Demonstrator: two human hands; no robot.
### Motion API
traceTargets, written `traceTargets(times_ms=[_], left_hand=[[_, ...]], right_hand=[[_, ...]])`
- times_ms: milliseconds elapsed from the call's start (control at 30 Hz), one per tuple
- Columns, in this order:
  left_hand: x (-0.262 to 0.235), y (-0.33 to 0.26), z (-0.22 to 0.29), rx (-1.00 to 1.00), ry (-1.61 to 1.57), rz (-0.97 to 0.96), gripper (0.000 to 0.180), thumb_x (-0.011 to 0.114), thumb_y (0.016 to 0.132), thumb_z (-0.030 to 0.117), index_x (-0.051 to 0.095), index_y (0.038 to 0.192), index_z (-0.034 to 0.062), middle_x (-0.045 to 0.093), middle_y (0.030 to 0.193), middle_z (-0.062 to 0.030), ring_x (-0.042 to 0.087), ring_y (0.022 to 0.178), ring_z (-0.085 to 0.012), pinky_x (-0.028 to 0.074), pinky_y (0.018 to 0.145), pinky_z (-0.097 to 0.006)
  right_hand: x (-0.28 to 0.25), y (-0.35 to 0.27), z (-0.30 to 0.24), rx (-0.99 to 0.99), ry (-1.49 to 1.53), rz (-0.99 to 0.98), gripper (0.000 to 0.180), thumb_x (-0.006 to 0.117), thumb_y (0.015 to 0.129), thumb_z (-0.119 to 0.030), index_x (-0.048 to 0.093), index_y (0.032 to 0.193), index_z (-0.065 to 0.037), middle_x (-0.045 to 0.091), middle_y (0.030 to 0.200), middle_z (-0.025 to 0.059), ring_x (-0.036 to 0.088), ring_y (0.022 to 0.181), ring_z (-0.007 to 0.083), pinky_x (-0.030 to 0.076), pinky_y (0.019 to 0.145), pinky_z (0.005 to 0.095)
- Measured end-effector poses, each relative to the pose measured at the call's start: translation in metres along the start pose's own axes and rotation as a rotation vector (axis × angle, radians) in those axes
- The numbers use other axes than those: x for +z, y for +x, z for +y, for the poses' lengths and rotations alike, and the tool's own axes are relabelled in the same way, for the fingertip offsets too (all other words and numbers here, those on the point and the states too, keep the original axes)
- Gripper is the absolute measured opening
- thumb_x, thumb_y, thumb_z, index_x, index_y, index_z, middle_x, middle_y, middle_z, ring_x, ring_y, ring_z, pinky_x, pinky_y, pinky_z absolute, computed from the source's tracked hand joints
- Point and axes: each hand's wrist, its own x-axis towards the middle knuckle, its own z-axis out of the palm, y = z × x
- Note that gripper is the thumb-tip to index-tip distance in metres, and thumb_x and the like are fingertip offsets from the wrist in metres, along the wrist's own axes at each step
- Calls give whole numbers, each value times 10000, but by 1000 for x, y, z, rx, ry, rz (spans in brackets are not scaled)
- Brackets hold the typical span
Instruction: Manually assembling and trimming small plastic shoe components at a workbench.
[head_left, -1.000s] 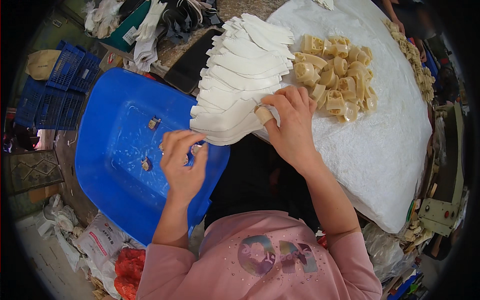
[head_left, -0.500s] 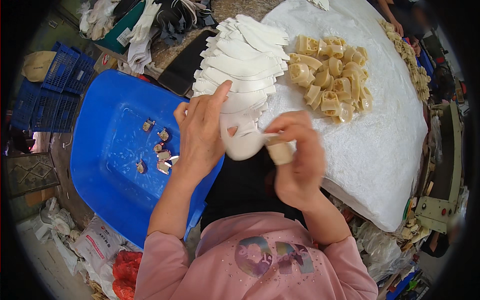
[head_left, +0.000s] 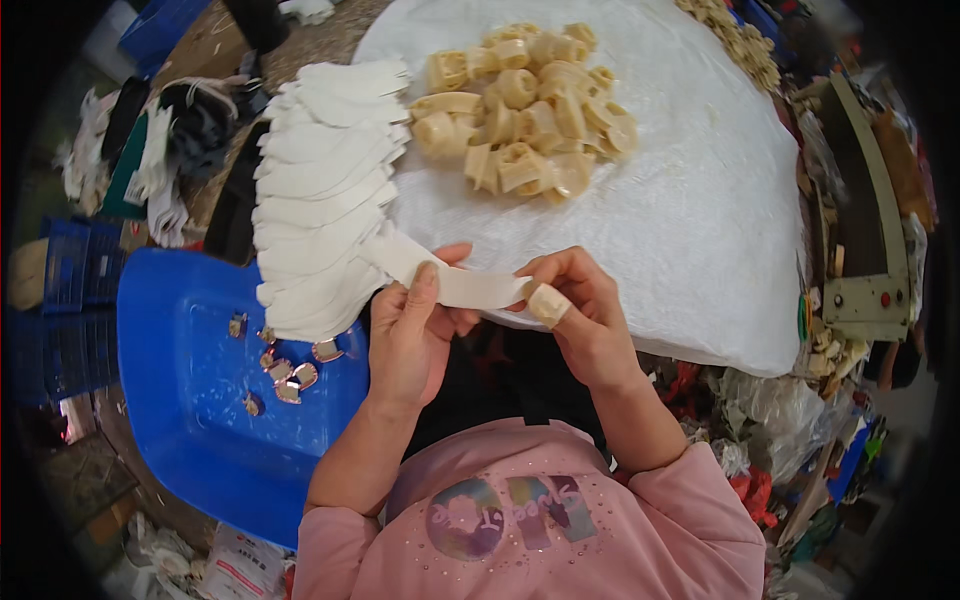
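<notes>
- White sheeting (head_left: 700, 230) covers a rounded work surface that fills the view from 12 to 3 o'clock; cluttered floor and bags around its rim.
- Heap of cream-coloured rolled pieces (head_left: 525, 110) sits on the sheeting toward 12 o'clock, well apart from both hands.
- Fanned stack of white flat cut pieces (head_left: 320, 190) lies at 10–11 o'clock, overlapping the sheeting's left edge.
- Left hand (head_left: 415, 335), just left of centre: thumb pressed down on a white strip (head_left: 455, 283), fingers curled under it. Pinching the strip.
- Right hand (head_left: 585, 315), just right of centre: fingertips pinch the strip's other end; a cream taped wrap (head_left: 548, 303) shows on one fingertip, touching the strip.
- Strip spans between the two hands, held above the person's lap; its far end runs up toward 10 o'clock and meets the fanned stack. Cannot tell whether it is still tucked in the stack.
- Blue plastic tray (head_left: 190, 420) at 8–9 o'clock, beside the left forearm.
- Small metallic pieces (head_left: 285, 375) scattered in the tray's upper part, near the left wrist, not touched.
- Blue crates (head_left: 60, 300) at 9 o'clock, beyond the tray.
- Grey machine panel (head_left: 870, 290) with small buttons at 3 o'clock.
</notes>
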Motion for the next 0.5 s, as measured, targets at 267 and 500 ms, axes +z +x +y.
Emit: traceTargets(times_ms=[267,500], left_hand=[[17,6,-16,-34,-44,103,317,445,962,196,501,1174,-33,562,711,-59,478,559,-91,355,478,-221],[16,7,-26,-81,-19,98,286,490,930,108,496,1180,-31,554,719,-71,483,597,-104,366,505,-227]], right_hand=[[-63,60,-16,-183,-825,583,149,559,835,-41,577,980,-9,612,855,112,574,794,182,458,724,307],[-77,68,5,-223,-1014,469,331,586,738,62,576,1058,-20,603,745,86,589,684,177,482,660,305]])
